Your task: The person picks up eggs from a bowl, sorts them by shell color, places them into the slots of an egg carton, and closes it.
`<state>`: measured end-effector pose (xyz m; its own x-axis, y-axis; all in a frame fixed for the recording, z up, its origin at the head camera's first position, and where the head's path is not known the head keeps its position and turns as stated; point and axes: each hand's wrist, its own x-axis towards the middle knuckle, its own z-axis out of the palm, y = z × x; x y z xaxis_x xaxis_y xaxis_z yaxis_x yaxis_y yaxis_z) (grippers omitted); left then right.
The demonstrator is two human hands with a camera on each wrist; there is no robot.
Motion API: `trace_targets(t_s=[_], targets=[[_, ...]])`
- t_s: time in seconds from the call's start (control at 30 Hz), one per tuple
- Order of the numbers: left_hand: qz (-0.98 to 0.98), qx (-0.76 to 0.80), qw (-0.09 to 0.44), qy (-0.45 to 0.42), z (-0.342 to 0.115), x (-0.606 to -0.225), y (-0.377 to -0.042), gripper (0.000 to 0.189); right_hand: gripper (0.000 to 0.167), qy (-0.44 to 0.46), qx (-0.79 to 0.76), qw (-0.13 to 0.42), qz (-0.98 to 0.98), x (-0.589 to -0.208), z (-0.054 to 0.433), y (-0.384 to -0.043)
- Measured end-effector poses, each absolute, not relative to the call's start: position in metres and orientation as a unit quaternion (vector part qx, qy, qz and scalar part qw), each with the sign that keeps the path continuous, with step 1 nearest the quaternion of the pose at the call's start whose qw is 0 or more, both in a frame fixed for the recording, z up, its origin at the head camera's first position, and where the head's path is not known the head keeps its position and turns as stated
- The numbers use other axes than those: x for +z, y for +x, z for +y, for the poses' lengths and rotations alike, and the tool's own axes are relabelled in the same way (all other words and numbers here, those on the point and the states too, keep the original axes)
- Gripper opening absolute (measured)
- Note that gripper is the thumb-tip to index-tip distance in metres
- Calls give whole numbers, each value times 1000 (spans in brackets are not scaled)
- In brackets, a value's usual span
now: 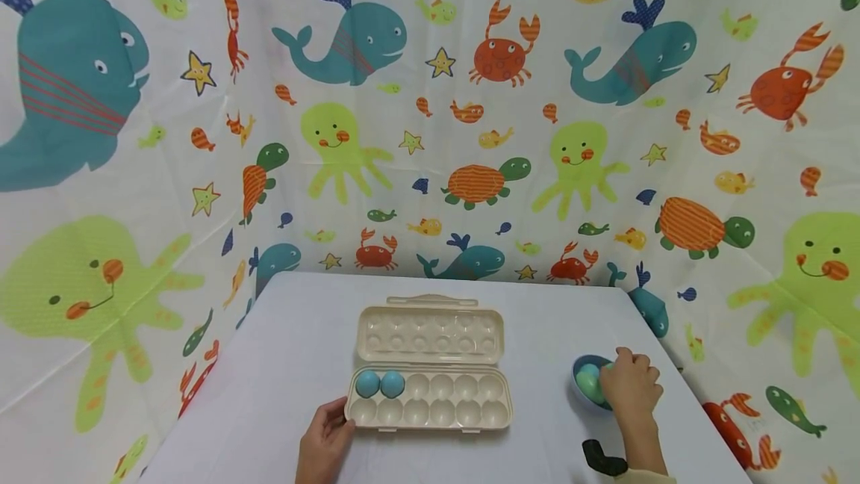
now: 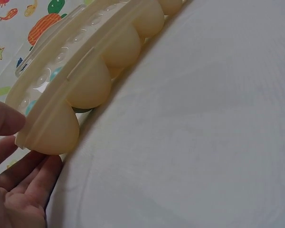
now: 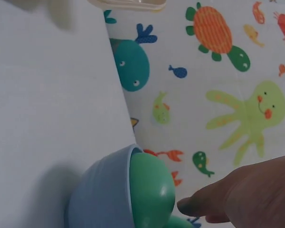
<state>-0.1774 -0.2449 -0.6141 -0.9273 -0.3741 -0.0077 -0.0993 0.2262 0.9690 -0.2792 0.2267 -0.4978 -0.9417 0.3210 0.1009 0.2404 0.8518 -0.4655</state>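
A cream plastic egg carton (image 1: pixel 442 413) lies unfolded, its dimpled lid (image 1: pixel 430 336) laid back behind the cups. Two blue eggs, a left one (image 1: pixel 367 384) and a right one (image 1: pixel 393 385), sit in the back row's leftmost cups. My left hand (image 1: pixel 325 438) holds the carton's left end, thumb at the rim and fingers beneath, as the left wrist view shows. Over on the right, my right hand (image 1: pixel 633 383) reaches over a blue bowl (image 3: pixel 102 192) of green and light blue eggs. A fingertip is close beside one green egg (image 3: pixel 153 190); the other fingers are mostly hidden there.
A white cloth (image 1: pixel 282 349) covers the table. Behind and at both sides hangs a curtain (image 1: pixel 416 36) printed with sea animals. A black strap (image 1: pixel 601 458) is by my right wrist, near the light sleeve (image 1: pixel 645 476).
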Motion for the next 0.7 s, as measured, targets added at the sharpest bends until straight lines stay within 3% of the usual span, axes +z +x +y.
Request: trace_targets(t_s=[0.27, 0.7], targets=[[-773, -607, 112, 146, -246, -614, -177, 46, 48, -139, 220, 59, -964, -510, 237, -278], [-778, -600, 110, 152, -244, -611, -177, 45, 50, -116, 203, 79, -969, -520, 247, -278]])
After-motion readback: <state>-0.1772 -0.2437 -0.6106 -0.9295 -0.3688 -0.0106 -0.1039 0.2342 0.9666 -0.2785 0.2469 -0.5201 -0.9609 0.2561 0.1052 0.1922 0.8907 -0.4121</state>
